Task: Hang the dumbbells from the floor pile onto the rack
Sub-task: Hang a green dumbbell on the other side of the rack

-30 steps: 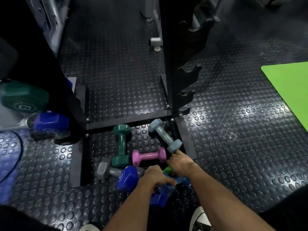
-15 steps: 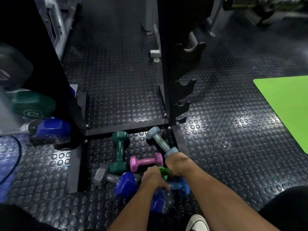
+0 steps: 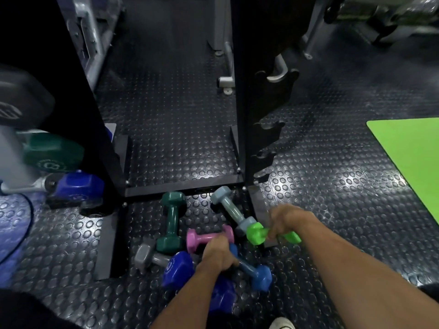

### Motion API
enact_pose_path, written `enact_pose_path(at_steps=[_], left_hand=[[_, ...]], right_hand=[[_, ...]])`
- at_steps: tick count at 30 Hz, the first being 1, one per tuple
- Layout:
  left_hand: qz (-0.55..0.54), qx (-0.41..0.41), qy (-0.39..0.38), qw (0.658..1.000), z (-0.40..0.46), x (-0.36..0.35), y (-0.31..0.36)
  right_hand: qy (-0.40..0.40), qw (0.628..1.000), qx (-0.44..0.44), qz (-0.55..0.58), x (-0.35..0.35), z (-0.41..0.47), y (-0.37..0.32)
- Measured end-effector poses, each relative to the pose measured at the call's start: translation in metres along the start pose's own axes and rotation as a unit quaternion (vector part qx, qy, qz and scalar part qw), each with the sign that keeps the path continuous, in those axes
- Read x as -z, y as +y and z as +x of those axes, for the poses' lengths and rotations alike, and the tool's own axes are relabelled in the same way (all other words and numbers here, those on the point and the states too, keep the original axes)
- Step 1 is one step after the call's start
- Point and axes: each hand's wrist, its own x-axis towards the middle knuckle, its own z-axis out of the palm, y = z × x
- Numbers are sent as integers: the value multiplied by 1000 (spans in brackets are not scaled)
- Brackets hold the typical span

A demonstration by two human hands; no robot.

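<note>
Since a moment ago your right hand has lifted the green dumbbell clear of the floor pile, grip wrapped round its handle. Your left hand clasps the blue dumbbell (barely raised). Next: carry both up to the rack cradles.

Dim around me; overhead light glares off the studded floor on my right, the rack is a black mass, edges bend and the left side blurs
</note>
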Motion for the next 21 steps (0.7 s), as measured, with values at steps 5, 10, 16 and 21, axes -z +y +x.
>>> enact_pose_path(at_steps=[5, 10, 16, 21], left_hand=[[-14, 11, -5, 1000, 2, -2, -10], [-37, -8, 36, 999, -2, -11, -25], [-28, 7, 67, 997, 0, 1, -31], [-223, 68, 133, 963, 17, 51, -2]], right_hand=[[40, 993, 27, 107, -3, 0, 4], [77, 979, 75, 171, -3, -5, -7], [136, 968, 75, 200, 2, -9, -19], [195, 956, 82, 205, 7, -4, -31]])
